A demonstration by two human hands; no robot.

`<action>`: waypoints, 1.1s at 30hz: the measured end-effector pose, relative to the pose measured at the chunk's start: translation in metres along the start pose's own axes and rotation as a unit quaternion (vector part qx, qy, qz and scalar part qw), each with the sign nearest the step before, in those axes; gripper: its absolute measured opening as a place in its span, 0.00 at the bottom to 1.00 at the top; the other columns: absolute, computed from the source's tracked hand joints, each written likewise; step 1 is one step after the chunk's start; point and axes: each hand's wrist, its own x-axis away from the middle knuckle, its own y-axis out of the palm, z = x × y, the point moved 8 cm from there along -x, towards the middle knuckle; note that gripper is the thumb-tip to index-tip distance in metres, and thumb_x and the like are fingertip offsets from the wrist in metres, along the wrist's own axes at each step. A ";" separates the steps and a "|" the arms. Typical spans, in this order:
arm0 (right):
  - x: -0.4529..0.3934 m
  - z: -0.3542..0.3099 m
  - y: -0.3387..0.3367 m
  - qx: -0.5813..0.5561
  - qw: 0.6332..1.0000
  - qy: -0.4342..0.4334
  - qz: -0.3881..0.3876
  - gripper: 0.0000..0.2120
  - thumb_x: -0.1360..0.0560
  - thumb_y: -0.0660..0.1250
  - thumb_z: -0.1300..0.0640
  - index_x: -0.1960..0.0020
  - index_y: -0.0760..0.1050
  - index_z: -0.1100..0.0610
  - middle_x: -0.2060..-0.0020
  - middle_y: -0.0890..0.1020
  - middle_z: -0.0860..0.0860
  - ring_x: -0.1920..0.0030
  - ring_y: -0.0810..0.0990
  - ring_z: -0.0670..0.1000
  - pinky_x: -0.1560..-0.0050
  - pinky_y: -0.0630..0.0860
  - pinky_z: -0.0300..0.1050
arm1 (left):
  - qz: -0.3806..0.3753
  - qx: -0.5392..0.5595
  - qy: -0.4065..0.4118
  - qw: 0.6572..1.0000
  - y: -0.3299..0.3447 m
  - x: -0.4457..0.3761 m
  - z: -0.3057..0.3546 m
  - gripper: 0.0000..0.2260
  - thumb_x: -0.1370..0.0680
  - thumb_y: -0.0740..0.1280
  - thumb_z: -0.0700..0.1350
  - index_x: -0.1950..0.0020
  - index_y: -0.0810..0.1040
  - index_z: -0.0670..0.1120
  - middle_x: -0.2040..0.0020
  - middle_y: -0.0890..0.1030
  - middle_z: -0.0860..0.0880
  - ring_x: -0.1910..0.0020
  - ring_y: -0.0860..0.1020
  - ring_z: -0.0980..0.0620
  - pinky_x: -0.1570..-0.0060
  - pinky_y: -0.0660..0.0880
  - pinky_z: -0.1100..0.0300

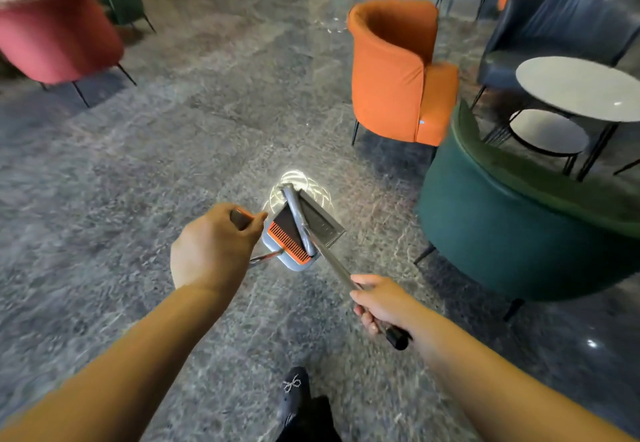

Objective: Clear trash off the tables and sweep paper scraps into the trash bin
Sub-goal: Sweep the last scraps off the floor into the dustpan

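Observation:
My left hand (pixel 214 244) grips the orange-and-dark top of the dustpan handle (pixel 242 219). Below it hangs the grey dustpan (pixel 289 263) with an orange comb edge (pixel 289 242). My right hand (pixel 381 304) is wrapped round the metal broom handle (pixel 332 263) near its black end cap. The grey broom head (pixel 318 221) rests in and across the dustpan's mouth. Both tools are held over the grey marble floor (pixel 173 150). No paper scraps or trash bin are in view.
An orange armchair (pixel 391 71) stands ahead to the right, and a dark green chair (pixel 512 227) is close on the right. Two round white tables (pixel 581 85) and a dark blue chair (pixel 561 15) are behind it. A pink chair (pixel 59 36) is far left. My shoe (pixel 294 393) is at the bottom.

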 end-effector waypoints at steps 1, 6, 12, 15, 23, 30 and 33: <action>-0.014 -0.017 0.004 0.001 1.000 -0.001 -0.003 0.23 0.19 0.57 0.63 0.25 0.60 0.53 0.67 0.70 0.55 0.75 0.66 0.49 0.79 0.63 0.38 | 0.003 0.003 -0.002 1.000 0.002 -0.021 -0.001 0.14 0.25 0.68 0.61 0.59 0.78 0.52 0.67 0.72 0.54 0.63 0.71 0.49 0.62 0.65 0.57; -0.084 -0.091 0.016 -0.004 1.000 -0.009 0.005 0.24 0.19 0.58 0.63 0.25 0.60 0.53 0.67 0.70 0.55 0.75 0.66 0.48 0.78 0.63 0.38 | -0.010 0.003 0.002 1.000 0.013 -0.120 -0.003 0.13 0.25 0.68 0.61 0.60 0.78 0.52 0.68 0.72 0.55 0.64 0.70 0.49 0.63 0.65 0.57; -0.156 -0.167 0.011 -0.008 1.000 -0.010 0.003 0.23 0.19 0.58 0.63 0.25 0.62 0.53 0.66 0.70 0.54 0.74 0.67 0.48 0.78 0.64 0.38 | -0.009 -0.004 0.013 1.000 0.035 -0.227 0.004 0.16 0.25 0.66 0.62 0.59 0.79 0.51 0.66 0.79 0.53 0.63 0.75 0.47 0.64 0.68 0.56; -0.201 -0.204 -0.003 -0.017 1.000 -0.001 0.006 0.23 0.19 0.59 0.62 0.25 0.63 0.52 0.66 0.71 0.54 0.75 0.68 0.47 0.78 0.65 0.37 | -0.014 -0.002 0.001 1.000 0.055 -0.282 0.012 0.15 0.25 0.66 0.62 0.60 0.78 0.51 0.68 0.76 0.55 0.64 0.74 0.47 0.64 0.67 0.57; -0.337 -0.333 -0.053 0.006 1.000 0.016 -0.008 0.23 0.19 0.59 0.62 0.25 0.62 0.52 0.67 0.72 0.55 0.77 0.68 0.47 0.78 0.65 0.37 | -0.013 -0.010 -0.021 1.000 0.127 -0.441 0.047 0.15 0.24 0.66 0.62 0.59 0.78 0.51 0.69 0.74 0.56 0.64 0.73 0.47 0.64 0.69 0.56; -0.433 -0.473 -0.077 0.030 0.999 0.029 -0.034 0.22 0.19 0.58 0.62 0.26 0.62 0.53 0.66 0.70 0.55 0.76 0.65 0.46 0.79 0.62 0.35 | 0.018 0.001 -0.056 0.998 0.149 -0.577 0.067 0.13 0.25 0.68 0.61 0.60 0.78 0.52 0.64 0.80 0.51 0.61 0.76 0.44 0.63 0.71 0.56; -0.473 -0.526 -0.075 0.045 0.997 0.042 -0.043 0.21 0.18 0.57 0.61 0.27 0.63 0.51 0.66 0.70 0.55 0.76 0.64 0.46 0.79 0.62 0.34 | 0.019 0.005 -0.060 0.998 0.153 -0.637 0.067 0.14 0.25 0.68 0.61 0.59 0.79 0.51 0.63 0.81 0.49 0.59 0.78 0.42 0.61 0.74 0.54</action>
